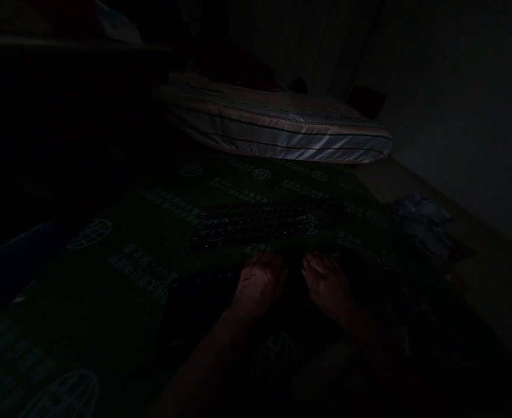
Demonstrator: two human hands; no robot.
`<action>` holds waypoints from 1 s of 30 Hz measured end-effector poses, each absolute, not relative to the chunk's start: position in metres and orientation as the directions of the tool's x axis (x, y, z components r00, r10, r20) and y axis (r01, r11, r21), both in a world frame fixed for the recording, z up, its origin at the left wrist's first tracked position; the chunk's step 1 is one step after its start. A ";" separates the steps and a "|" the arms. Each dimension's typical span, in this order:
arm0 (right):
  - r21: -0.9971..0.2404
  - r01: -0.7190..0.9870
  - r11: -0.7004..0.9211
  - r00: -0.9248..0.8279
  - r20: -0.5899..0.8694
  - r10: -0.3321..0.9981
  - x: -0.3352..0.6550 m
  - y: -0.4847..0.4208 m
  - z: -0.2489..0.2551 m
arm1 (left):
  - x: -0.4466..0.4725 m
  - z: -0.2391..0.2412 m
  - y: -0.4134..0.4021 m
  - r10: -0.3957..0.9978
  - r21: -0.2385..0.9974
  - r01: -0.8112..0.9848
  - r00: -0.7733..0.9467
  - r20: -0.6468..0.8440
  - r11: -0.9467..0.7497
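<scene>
The scene is very dark. My left hand has its fingers curled down at the far edge of a dark flat panel, which has small pale dots along that edge. A short distance to the right, my right hand has its fingertips pressed together at the same edge. What lies under the fingers of either hand is too dark to make out. Just beyond both hands lie several long black strips with pale dots, side by side.
A green sheet printed with globe marks and lettering lies beneath everything. At the back is a striped mattress. Crumpled cloth lies on the floor by the right wall. Something dark blue stands at the left.
</scene>
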State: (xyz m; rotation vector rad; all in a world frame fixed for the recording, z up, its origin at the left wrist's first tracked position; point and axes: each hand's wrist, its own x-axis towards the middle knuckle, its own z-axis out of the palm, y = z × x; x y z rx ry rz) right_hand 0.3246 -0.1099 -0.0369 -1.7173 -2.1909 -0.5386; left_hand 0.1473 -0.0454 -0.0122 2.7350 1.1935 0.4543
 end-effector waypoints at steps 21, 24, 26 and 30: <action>-0.031 0.985 0.170 -0.127 0.540 0.832 0.329 -0.109 -0.047 | 0.146 -0.018 -0.043 0.708 0.216 0.677 0.641 0.296 -0.703; -0.048 0.984 0.174 -0.119 0.555 0.824 0.329 -0.109 -0.047 | 0.146 -0.017 -0.043 0.700 0.205 0.673 0.648 0.301 -0.711; -0.052 0.982 0.182 -0.124 0.549 0.827 0.328 -0.110 -0.046 | 0.146 -0.016 -0.043 0.699 0.207 0.672 0.649 0.300 -0.712; -0.053 0.982 0.182 -0.128 0.527 0.840 0.326 -0.110 -0.042 | 0.146 -0.016 -0.043 0.707 0.222 0.674 0.643 0.294 -0.705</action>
